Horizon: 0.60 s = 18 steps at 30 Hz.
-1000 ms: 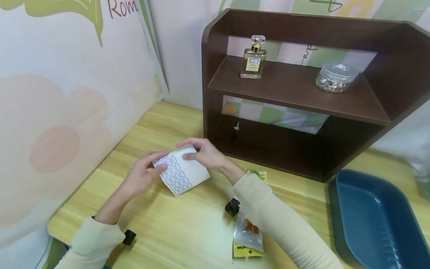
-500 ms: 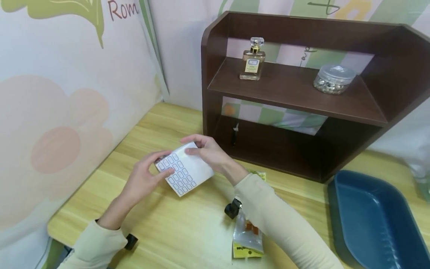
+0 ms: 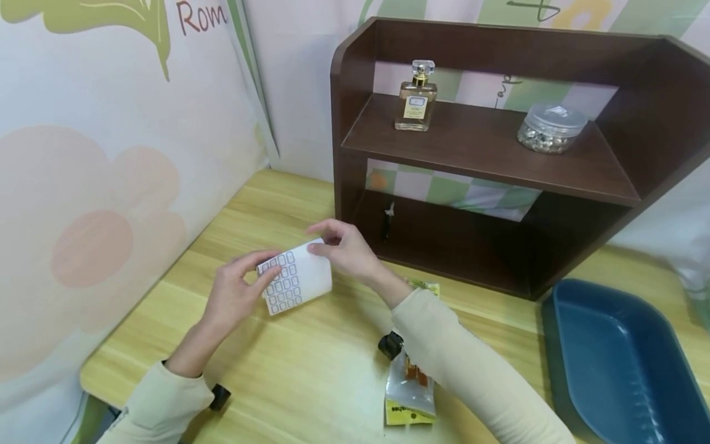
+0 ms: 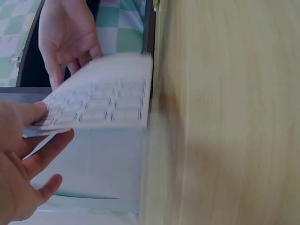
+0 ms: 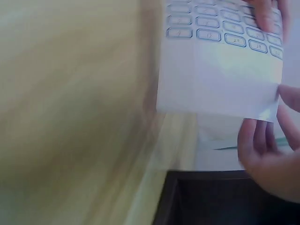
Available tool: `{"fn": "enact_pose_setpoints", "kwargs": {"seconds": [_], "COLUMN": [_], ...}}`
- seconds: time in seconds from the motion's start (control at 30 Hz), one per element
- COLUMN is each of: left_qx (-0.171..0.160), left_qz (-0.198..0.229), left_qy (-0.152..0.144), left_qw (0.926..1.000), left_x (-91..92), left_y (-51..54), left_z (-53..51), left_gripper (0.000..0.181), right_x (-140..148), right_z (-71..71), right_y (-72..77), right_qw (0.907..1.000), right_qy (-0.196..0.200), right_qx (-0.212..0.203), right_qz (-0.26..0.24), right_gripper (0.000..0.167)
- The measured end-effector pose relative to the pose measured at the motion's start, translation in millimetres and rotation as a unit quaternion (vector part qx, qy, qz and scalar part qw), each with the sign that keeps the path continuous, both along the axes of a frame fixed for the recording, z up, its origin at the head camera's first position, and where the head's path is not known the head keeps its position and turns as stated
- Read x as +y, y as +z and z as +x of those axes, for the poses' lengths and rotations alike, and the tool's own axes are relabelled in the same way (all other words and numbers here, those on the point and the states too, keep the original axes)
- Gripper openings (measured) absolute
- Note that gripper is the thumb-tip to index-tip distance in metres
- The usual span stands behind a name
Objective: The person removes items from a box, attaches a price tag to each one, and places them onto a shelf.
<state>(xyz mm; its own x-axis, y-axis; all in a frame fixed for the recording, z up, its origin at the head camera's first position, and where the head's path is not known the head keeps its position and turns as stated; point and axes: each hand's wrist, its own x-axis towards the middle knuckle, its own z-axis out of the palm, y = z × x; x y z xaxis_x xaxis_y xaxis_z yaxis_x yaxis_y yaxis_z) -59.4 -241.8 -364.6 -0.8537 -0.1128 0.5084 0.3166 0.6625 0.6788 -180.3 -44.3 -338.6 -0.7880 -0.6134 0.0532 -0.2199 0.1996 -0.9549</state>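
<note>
A white label sheet (image 3: 310, 271) is held up over the table, rows of blue-outlined numbered labels printed across one part. My left hand (image 3: 233, 293) pinches its left edge, thumb on the printed face and fingers behind. At the upper right corner, my right hand (image 3: 349, 253) holds the sheet between thumb and fingers. In the right wrist view the right thumb (image 5: 288, 96) meets the blank edge, while the other fingers are partly behind it. The left wrist view shows the sheet (image 4: 103, 93) slightly bowed and blurred, the right hand (image 4: 70, 37) beyond it.
A dark brown shelf (image 3: 493, 169) stands behind, bearing a perfume bottle (image 3: 416, 105) and a clear lidded jar (image 3: 551, 128). A small pen-like item (image 3: 387, 221) is on its lower level. Packets (image 3: 410, 388) lie under the right forearm; a blue bin (image 3: 616, 357) sits at right.
The sheet first shifts slightly right, then its lower edge swings left and its face turns. My right hand has moved a little right and up; my left hand stays nearly in place.
</note>
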Motion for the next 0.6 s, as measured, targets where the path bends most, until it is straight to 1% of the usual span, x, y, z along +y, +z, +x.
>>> {"fn": "enact_pose_setpoints", "kwargs": {"seconds": [0.07,0.13,0.2,0.3,0.4,0.5,0.6], "left_qx": [0.0,-0.004,-0.009,-0.012,-0.001,0.016,0.02], "left_qz": [0.002,0.015,0.036,0.069,0.081,0.082,0.082], "left_qy": [0.01,0.01,0.004,-0.016,-0.036,-0.051,-0.058], "left_qw": [1.0,0.9998,0.9993,0.9974,0.996,0.9952,0.9948], "left_x": [1.1,2.3,3.4,5.7,7.7,7.7,6.7], "left_y": [-0.6,-0.9,-1.1,-2.1,-3.0,-4.1,-4.2], "left_z": [-0.5,-0.5,-0.5,-0.4,-0.4,-0.5,-0.2], "left_gripper": [0.03,0.03,0.031,0.032,0.03,0.026,0.024], "right_x": [0.1,-0.8,-2.4,-5.2,-7.8,-9.3,-9.4], "right_z": [2.0,4.8,7.8,11.5,13.2,14.0,14.3], "right_y": [-1.0,-1.3,-1.6,-2.4,-3.4,-2.7,-1.1], "right_qw": [0.9966,0.9896,0.9816,0.9709,0.9658,0.9677,0.9708], "right_qy": [-0.011,-0.004,0.01,0.029,0.031,0.031,0.036], "right_qx": [0.077,0.137,0.184,0.234,0.256,0.25,0.237], "right_qz": [0.026,0.044,0.05,0.043,0.027,0.013,0.008], "right_gripper": [0.033,0.034,0.031,0.022,0.014,0.01,0.009]}}
